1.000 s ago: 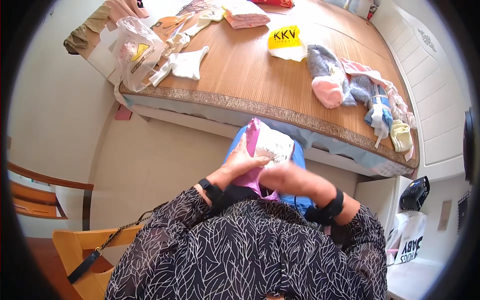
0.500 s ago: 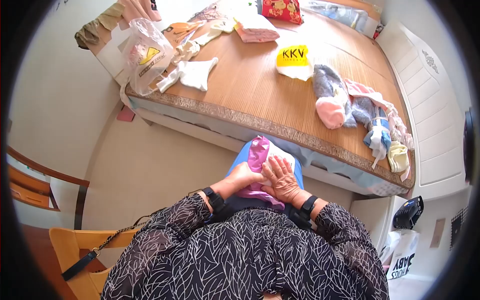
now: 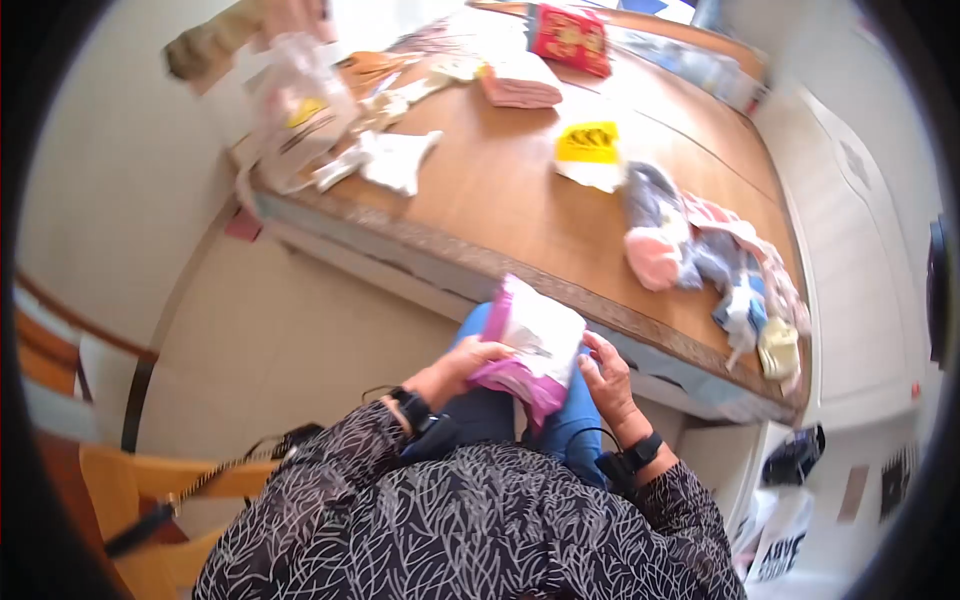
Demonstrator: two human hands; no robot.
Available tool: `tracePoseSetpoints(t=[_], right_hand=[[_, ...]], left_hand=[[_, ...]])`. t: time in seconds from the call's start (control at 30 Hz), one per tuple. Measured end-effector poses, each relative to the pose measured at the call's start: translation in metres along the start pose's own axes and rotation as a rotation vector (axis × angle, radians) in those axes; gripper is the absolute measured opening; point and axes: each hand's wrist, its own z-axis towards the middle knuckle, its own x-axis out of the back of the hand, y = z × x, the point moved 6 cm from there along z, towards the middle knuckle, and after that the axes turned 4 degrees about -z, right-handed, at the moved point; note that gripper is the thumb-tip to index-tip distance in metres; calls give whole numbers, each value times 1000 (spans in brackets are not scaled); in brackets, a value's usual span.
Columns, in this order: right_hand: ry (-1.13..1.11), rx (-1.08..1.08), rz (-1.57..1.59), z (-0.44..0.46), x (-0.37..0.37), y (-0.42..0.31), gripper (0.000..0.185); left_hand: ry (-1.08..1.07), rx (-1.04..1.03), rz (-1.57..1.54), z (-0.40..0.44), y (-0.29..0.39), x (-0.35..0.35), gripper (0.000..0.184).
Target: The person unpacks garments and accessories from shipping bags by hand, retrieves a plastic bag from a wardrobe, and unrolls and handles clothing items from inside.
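A pink and white plastic package (image 3: 540,335) rests over my lap, tilted, with its pink edge to the left and bottom. My left hand (image 3: 468,362) grips its left side, thumb on top of the white part. At the package's right edge is my right hand (image 3: 608,378), with fingers apart and slightly bent, the fingertips close to the edge. Whether they touch it cannot be made out. Blue trousers (image 3: 578,420) show beneath the package.
On the mat-covered bed (image 3: 500,170) lie white clothes (image 3: 398,162), a yellow KKV bag (image 3: 590,155), gray and pink clothing (image 3: 655,255), folded pink cloth (image 3: 522,82) and a red bag (image 3: 570,40). A wooden chair (image 3: 115,480) stands at left.
My right hand has come off the top of the package and moved to its right edge, exposing the white surface. My left hand still holds the left side. The view has shifted slightly.
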Motion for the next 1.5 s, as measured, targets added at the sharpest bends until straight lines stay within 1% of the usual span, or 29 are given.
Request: tracePoseSetpoints(t=[0.03,0.13,0.23,0.3,0.33,0.37,0.43,0.47,0.53,0.6,0.63,0.67,0.73,0.77,0.83,0.87,0.93,1.0,1.07,1.13,1.2,1.23,1.27,1.33,1.37,1.4,1.43,1.47,1.5], right_hand=[[15,-145,68,-2,4,27,33],[40,-393,241,-13,23,86,23],[14,-520,165,4,60,112,19],[151,-449,99,45,90,156,24],[235,-318,-139,74,110,154,33],[260,-413,-140,99,123,162,43],[418,-259,-506,141,141,167,51],[332,-329,-556,155,133,184,53],[149,-464,-654,172,106,223,57],[-48,-178,-889,166,51,222,60],[9,-65,-844,157,32,202,58],[71,48,-797,149,18,180,57],[-23,-18,-726,145,13,154,48],[-72,-49,-687,142,11,148,43],[-4,-119,-608,159,17,157,43],[32,-155,-569,171,23,161,43],[-19,-96,-225,203,26,145,46],[57,-374,47,223,50,160,48],[341,-621,-238,227,97,212,59],[532,-686,-594,221,124,248,60],[385,-727,-595,221,132,311,56],[311,-749,-595,222,135,320,53],[365,-663,-487,223,142,323,39],[413,-594,-89,229,167,275,35],[502,-644,239,228,180,257,31],[584,-675,571,227,191,239,29],[481,-574,750,232,202,212,31],[341,-418,891,236,209,184,34],[271,-388,943,230,212,161,36]], left_hand=[[4,-38,13,3,18,4,27],[-8,-102,-28,25,71,18,27],[21,-197,11,46,126,26,34],[52,-201,12,76,161,42,35],[61,-193,-22,95,174,55,34],[60,-207,-71,118,187,71,32],[104,-252,-128,146,207,88,29],[109,-298,-93,162,213,101,29],[322,-195,72,184,204,145,38],[189,-316,-119,194,191,133,43],[299,-315,-147,177,184,118,49],[236,-313,-212,173,169,123,50],[114,-316,-346,162,141,138,53],[120,-233,-316,154,122,135,54],[130,-77,-258,142,87,105,56],[102,-39,-128,142,78,87,54],[76,-21,69,151,72,51,52],[90,-46,201,166,79,19,51],[172,-40,252,187,86,1,50],[215,-37,304,205,95,-12,48],[205,-46,354,228,106,-24,44],[214,-14,347,246,105,-19,30],[204,-66,283,261,110,-14,26],[181,-159,147,278,123,-7,20],[184,-208,118,275,135,-8,15],[247,-233,81,267,143,-8,11],[319,-252,97,261,145,0,10],[389,-274,114,254,144,7,8],[351,-283,150,245,139,1,8]])
